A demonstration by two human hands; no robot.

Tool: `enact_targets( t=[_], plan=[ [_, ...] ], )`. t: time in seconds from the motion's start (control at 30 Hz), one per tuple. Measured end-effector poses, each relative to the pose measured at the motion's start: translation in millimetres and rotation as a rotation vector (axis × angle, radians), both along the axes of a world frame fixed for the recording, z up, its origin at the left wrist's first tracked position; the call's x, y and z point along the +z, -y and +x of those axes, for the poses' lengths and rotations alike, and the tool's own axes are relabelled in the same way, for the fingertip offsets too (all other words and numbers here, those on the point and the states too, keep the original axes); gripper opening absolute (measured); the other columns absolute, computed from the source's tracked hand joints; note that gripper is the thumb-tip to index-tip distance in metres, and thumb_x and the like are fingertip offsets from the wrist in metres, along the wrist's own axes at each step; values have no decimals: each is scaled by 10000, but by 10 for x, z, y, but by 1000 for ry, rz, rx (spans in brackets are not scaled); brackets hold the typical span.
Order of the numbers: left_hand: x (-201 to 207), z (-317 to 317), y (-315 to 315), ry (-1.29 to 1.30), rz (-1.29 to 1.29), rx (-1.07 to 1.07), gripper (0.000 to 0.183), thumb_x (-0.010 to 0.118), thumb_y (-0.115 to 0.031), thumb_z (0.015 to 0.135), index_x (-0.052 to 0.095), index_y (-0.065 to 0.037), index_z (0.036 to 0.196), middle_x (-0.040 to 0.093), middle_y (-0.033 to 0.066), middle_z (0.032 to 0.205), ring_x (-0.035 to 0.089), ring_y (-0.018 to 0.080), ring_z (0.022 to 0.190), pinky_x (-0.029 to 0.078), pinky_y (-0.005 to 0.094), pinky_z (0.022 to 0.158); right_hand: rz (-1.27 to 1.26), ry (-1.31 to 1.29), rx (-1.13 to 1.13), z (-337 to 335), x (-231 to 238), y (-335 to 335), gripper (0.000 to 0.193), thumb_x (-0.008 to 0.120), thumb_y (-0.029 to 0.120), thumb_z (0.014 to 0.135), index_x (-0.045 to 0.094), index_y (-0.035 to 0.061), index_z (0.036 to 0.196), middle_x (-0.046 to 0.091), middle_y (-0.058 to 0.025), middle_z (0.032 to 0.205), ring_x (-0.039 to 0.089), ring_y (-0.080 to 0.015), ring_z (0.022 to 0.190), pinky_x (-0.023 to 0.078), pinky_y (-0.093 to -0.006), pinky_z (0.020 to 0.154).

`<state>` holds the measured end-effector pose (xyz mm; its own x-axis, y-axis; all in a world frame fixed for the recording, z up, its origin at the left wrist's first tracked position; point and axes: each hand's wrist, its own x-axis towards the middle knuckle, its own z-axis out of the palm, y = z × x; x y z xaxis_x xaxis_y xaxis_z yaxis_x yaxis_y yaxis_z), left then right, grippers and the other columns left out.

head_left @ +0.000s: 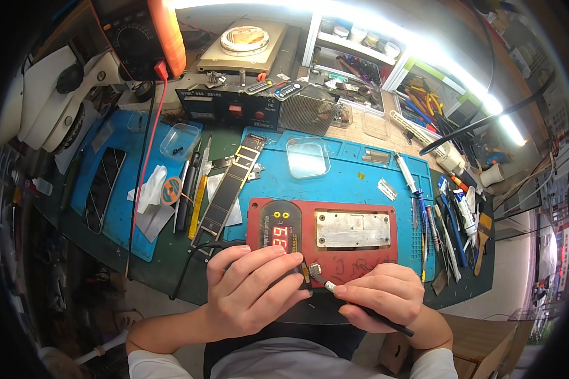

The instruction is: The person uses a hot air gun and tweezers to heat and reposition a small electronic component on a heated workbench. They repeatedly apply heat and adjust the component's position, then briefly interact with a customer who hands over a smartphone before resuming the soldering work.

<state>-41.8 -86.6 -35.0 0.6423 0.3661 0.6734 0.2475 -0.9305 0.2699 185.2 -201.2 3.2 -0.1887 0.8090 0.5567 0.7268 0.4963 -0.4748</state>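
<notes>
Over the lower left of a red heating plate unit, my left hand is raised with its fingers bent and close together. What it pinches, if anything, is hidden behind the fingers. My right hand grips a slim black-handled tool with a pale collar near its front. The tool's tip meets a small silvery square piece right beside my left fingertips; whether that piece is held or part of the tool I cannot tell. The unit carries a lit red display and a screwed-down metal plate.
A blue mat covers the bench, with a clear plastic box behind the unit. A long dark phone part lies left. Syringes, tweezers and a brush line the right. A black power box stands at the back.
</notes>
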Motion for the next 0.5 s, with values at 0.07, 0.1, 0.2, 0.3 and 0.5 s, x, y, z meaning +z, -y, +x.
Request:
enact_targets(
  t=[0.07, 0.1, 0.2, 0.3, 0.5],
  plan=[
    [-3, 0, -4, 6, -5, -4, 254, 813, -305, 878, 704, -148, 1046, 747, 2, 1200, 666, 181, 1136, 426, 376, 1007, 3, -3, 3, 1, -7, 0, 254, 871, 139, 785, 782, 55, 1008, 759, -41, 854, 696, -162, 650, 514, -268, 535],
    [-2, 0, -7, 6, -7, -7, 253, 811, -304, 880, 701, -147, 1045, 746, 2, 1201, 666, 182, 1136, 426, 376, 1008, 5, -5, 3, 1, -11, 1, 257, 872, 138, 783, 782, 55, 1009, 759, -41, 856, 695, -162, 650, 513, -267, 534],
    [-3, 5, -10, 6, -10, -11, 249, 810, -304, 882, 696, -147, 1039, 745, 3, 1201, 666, 181, 1137, 424, 376, 1011, 7, -4, 0, 2, -16, 7, 261, 873, 137, 782, 781, 55, 1011, 760, -40, 860, 693, -161, 649, 512, -266, 535],
    [-5, -2, -8, 6, -15, -12, 249, 810, -304, 882, 695, -147, 1036, 745, 2, 1200, 665, 180, 1140, 422, 378, 1014, 12, -3, 1, -2, -24, 5, 258, 873, 136, 782, 781, 55, 1008, 760, -40, 862, 691, -159, 648, 510, -264, 534],
    [3, -5, -8, -2, -14, -12, 238, 811, -306, 879, 692, -153, 1018, 745, 0, 1196, 662, 179, 1141, 422, 382, 1016, -2, 8, -1, -6, -2, 5, 252, 870, 129, 784, 780, 56, 1008, 759, -35, 863, 690, -154, 649, 503, -265, 530]
  ],
)
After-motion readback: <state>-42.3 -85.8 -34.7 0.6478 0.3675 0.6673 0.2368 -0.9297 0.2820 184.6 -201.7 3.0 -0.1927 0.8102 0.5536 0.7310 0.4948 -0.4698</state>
